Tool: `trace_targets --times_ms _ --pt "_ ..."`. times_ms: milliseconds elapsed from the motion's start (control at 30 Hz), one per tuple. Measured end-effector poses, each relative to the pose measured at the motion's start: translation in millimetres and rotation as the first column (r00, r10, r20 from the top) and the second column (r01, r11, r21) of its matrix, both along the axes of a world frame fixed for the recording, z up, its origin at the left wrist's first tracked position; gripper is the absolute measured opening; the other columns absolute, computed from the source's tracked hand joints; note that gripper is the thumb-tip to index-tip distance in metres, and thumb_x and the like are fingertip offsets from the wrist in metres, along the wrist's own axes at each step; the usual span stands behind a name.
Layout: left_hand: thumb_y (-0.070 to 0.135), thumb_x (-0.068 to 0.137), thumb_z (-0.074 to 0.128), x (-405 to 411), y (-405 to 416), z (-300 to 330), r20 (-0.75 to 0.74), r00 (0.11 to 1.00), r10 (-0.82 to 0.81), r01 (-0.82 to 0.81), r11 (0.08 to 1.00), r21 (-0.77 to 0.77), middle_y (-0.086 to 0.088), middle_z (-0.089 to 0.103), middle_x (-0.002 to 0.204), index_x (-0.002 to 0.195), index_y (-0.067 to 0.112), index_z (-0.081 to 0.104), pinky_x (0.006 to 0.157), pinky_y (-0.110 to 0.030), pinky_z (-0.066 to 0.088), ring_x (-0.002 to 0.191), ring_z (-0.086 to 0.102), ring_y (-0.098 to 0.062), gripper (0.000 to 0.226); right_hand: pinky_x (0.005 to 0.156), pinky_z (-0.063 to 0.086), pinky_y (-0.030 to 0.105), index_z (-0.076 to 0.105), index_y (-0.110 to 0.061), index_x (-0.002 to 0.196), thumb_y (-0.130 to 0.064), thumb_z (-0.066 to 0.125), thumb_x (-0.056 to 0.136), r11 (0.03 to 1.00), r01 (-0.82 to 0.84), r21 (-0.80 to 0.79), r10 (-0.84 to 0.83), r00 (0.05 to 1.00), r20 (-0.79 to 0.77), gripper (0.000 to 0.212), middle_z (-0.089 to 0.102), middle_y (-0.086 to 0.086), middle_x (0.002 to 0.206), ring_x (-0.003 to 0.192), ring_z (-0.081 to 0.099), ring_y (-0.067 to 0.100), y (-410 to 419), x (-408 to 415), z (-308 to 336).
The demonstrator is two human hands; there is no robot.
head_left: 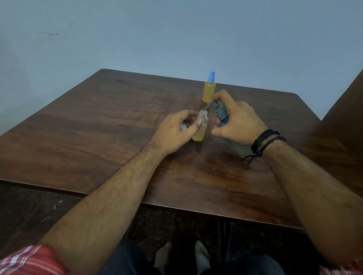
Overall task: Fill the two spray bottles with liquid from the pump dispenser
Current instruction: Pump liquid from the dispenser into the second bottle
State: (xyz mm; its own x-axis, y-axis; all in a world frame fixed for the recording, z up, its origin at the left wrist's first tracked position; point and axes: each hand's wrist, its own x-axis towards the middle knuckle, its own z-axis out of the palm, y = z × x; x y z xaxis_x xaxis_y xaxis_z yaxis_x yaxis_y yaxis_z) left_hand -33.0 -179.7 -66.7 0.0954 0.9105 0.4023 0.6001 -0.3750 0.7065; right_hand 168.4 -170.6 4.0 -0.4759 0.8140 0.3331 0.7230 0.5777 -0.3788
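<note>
Brown wood makes up the single table (114, 123), and on it stand two small spray bottles. One spray bottle (209, 90) sits toward the far edge, upright, capped with a blue spray top and filled with yellow-orange liquid nearly to its shoulder. The other, an open bottle (201, 129), stands nearer the person in the middle of the table; its neck is bare, and yellow liquid fills only its lower part, the upper part being clear.

Two hands work around that open bottle. The left hand (176, 133) curls its fingers and thumb round the bottle's side, holding it upright on the table. A small pale object (183, 127) shows between the left fingers, too blurred to identify. The right hand (234, 121) grips one pump dispenser (219, 114), a blue-grey pump head on a bottle mostly hidden by the palm; a finger lies over the top of the pump, and the spout points left with its tip just above the mouth of the open bottle. The dispenser is tilted toward that bottle and sits just beside it.

Several dark cord bracelets (264, 141) circle the right wrist. Two red plaid sleeves (29, 261) are rolled up at the bottom corners, and two feet (182, 257) show on the dark floor below the table's near edge.
</note>
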Motion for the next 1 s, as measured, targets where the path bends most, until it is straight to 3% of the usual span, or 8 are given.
trace_targets --times_ms 100,300,433,700,900,1000 --pt "0.038 0.098 0.062 0.1 0.6 0.0 -0.002 1.000 -0.002 0.002 1.000 -0.002 0.025 0.062 0.102 0.128 0.023 0.065 0.083 -0.009 0.043 0.097 0.057 0.018 0.033 0.059 0.039 0.020 0.046 -0.029 0.117 -0.019 0.075 0.074 1.000 0.002 -0.008 -0.003 1.000 -0.004 0.054 0.059 -0.012 0.073 0.064 0.057 0.005 0.6 -0.3 0.5" --pt "0.048 0.096 0.059 -0.5 1.6 -1.1 0.003 1.000 -0.005 0.005 1.000 -0.018 0.013 0.068 0.115 0.129 0.026 0.064 0.097 -0.034 0.053 0.108 0.061 0.001 0.040 0.058 0.043 0.022 0.044 -0.030 0.128 -0.018 0.073 0.073 0.999 0.003 0.037 -0.003 1.000 0.007 0.063 0.057 -0.011 0.071 0.062 0.056 0.007 1.0 1.7 -1.4" --pt "0.054 0.093 0.056 0.0 1.3 -1.7 0.001 1.000 0.010 -0.010 1.000 -0.022 0.014 0.068 0.115 0.129 0.029 0.064 0.098 -0.040 0.053 0.110 0.061 -0.002 0.044 0.058 0.041 0.023 0.045 -0.030 0.121 -0.019 0.075 0.073 1.000 0.018 0.005 -0.018 1.000 0.001 0.058 0.057 -0.012 0.074 0.065 0.057 0.008 2.1 0.3 -1.3" --pt "0.050 0.095 0.058 -0.6 2.7 -3.9 0.010 1.000 0.005 -0.005 1.000 -0.011 0.016 0.069 0.114 0.127 0.031 0.065 0.096 -0.034 0.053 0.108 0.062 0.002 0.038 0.059 0.043 0.021 0.044 -0.031 0.127 -0.018 0.073 0.074 0.999 0.005 0.034 -0.005 1.000 -0.009 0.062 0.059 -0.010 0.073 0.064 0.059 0.008 1.0 2.6 -2.5" --pt "0.042 0.098 0.061 -0.3 3.2 -3.0 -0.005 1.000 -0.001 0.001 1.000 -0.006 0.023 0.064 0.105 0.128 0.027 0.065 0.081 -0.004 0.040 0.100 0.057 0.016 0.034 0.062 0.043 0.025 0.045 -0.032 0.119 -0.020 0.076 0.072 1.000 0.015 -0.006 -0.015 1.000 0.000 0.057 0.060 -0.011 0.076 0.067 0.058 0.008 1.4 -0.4 -2.4" --pt "0.042 0.098 0.061 -0.7 4.4 -3.8 -0.001 1.000 -0.001 0.001 1.000 0.005 0.020 0.066 0.108 0.128 0.027 0.065 0.082 -0.007 0.041 0.101 0.058 0.013 0.034 0.063 0.043 0.025 0.044 -0.032 0.121 -0.020 0.075 0.073 1.000 0.012 0.002 -0.012 1.000 -0.005 0.058 0.061 -0.010 0.077 0.067 0.059 0.009 2.0 0.0 -2.9"
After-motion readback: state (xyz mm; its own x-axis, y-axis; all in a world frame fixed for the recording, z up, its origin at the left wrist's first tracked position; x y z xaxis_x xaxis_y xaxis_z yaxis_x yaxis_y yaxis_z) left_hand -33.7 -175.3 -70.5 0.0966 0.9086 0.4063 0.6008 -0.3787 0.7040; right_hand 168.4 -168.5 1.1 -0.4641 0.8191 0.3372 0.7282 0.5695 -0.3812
